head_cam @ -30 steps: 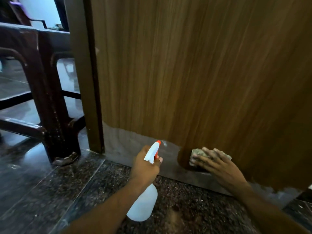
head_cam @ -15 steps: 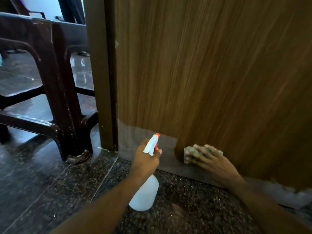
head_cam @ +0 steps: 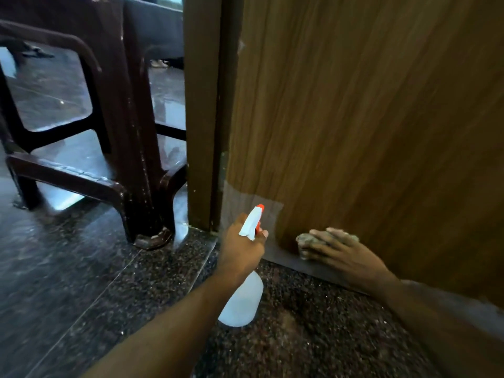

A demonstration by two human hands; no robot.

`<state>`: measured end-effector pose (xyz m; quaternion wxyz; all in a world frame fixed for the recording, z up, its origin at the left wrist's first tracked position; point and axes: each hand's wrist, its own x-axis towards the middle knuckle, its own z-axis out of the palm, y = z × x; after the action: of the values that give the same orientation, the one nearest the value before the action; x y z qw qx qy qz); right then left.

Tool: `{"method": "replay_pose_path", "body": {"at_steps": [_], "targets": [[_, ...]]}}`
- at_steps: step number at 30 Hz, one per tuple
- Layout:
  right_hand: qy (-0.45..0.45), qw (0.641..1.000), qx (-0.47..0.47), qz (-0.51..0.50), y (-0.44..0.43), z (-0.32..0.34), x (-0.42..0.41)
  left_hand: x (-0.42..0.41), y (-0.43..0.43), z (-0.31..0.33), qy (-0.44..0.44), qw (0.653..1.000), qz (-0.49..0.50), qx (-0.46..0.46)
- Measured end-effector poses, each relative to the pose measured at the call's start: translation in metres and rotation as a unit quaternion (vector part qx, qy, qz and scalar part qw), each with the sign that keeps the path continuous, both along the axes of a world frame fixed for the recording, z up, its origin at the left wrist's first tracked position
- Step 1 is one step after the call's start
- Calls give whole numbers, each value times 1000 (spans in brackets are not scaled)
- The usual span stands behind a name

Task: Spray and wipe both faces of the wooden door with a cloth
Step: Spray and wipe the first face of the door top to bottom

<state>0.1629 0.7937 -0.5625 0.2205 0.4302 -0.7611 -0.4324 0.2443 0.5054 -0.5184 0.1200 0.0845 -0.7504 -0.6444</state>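
Brown wood-grain door [head_cam: 368, 118] is seen filling the right of the view, its left edge set against a dark brown door frame [head_cam: 200, 118] and its bottom edge just above a dark speckled stone floor [head_cam: 313, 336]. A pale grey dusty band [head_cam: 253, 211] is left along the lowest part of this face. A darker, cleaner patch of wood is shown just beside a crumpled grey-green cloth [head_cam: 304, 240], so the wiping is judged to be at the foot of the panel, with the band towards the frame not yet done. The cloth is pressed flat against the door by the right hand [head_cam: 343, 249], whose fingers are laid out straight over the wad rather than curled round it, probably so that pressure is spread and the rag can be slid sideways. A translucent white plastic spray bottle [head_cam: 241, 304] with a white and orange trigger head is gripped at the neck by the left hand [head_cam: 241, 249]. It is held low and close, with the nozzle turned towards the dusty band, apparently so that the next stretch can be wetted without the cloth being lifted. A dark brown plastic chair [head_cam: 122, 132] is stood beyond the frame, well apart from both hands. The door's other face cannot be seen.
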Motion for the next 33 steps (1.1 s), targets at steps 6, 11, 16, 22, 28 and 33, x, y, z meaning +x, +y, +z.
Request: {"method": "replay_pose_path", "body": {"at_steps": [6, 11, 16, 22, 28, 33], "targets": [[50, 981, -182, 36, -113, 26, -27, -4, -29, -15, 6, 1000, 1, -6], [30, 999, -6, 37, -157, -22, -43, -12, -47, -22, -9, 999, 33, -24], [-35, 994, 64, 79, -109, -6, -38, -8, -64, -29, -28, 998, 55, -28], [86, 987, -121, 63, -167, 54, -46, -9, -80, -32, -9, 997, 75, -18], [17, 999, 19, 19, -232, -23, -42, -1, -95, -37, -12, 996, 82, -9], [-66, 996, 62, 1, -176, -75, -32, 3, -115, -44, -19, 995, 95, 4]]}}
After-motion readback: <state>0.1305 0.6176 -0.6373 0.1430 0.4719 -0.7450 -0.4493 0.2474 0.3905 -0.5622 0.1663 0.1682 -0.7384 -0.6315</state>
